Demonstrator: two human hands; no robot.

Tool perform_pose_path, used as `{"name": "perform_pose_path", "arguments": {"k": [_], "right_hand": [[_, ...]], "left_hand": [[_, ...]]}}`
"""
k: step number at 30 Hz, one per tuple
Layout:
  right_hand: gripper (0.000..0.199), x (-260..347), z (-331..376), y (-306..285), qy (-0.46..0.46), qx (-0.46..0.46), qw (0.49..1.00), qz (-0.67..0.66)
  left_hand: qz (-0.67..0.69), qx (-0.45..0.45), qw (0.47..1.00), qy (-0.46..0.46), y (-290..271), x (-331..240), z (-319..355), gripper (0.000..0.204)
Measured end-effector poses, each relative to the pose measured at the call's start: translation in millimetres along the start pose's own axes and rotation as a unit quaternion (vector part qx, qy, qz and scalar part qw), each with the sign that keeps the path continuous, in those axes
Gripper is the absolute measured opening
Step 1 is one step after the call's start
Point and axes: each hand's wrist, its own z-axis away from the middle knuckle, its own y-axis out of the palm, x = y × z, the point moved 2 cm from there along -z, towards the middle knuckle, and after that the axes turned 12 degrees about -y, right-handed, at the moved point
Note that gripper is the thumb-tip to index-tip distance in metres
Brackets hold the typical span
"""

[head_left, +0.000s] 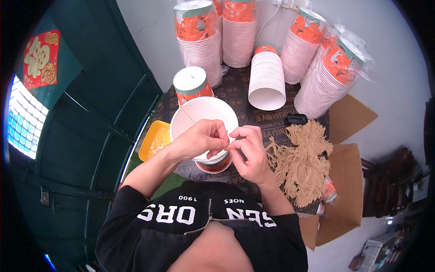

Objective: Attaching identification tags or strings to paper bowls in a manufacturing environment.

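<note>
In the head view, the left hand [201, 138] pinches a thin cord [188, 114], a loose length of it trailing out past the knuckles over the open mouth of a white paper tub [223, 111]. The right hand [251, 152] meets it there, thumb and forefinger narrow; whether they grip the cord I cannot tell. The cord looks light, limp and soft, best taken between fingertips close to its end. The tub seems light and fairly stiff, though its wall might dent; it is best held just below the rim. On the worktop [272, 118], a beige cord pile [306, 163] lies to the right, probably prone to tangling, so single strands suit a gentle pull.
</note>
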Motion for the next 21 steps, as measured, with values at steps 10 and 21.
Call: {"name": "perform_pose_path", "arguments": {"k": [10, 21], "right_hand": [[0.011, -13, -4, -2, 0.001, 0.052, 0.993, 0.104], [0.02, -8, -9, 2, 0.031, 0.098, 0.991, 0.083]], "left_hand": [[-0.064, -0.031, 0.997, 0.03, 4, 8, 1, 0.011], [-0.414, -0.23, 0.838, 0.269, 19, 8, 12, 0.017]]}}
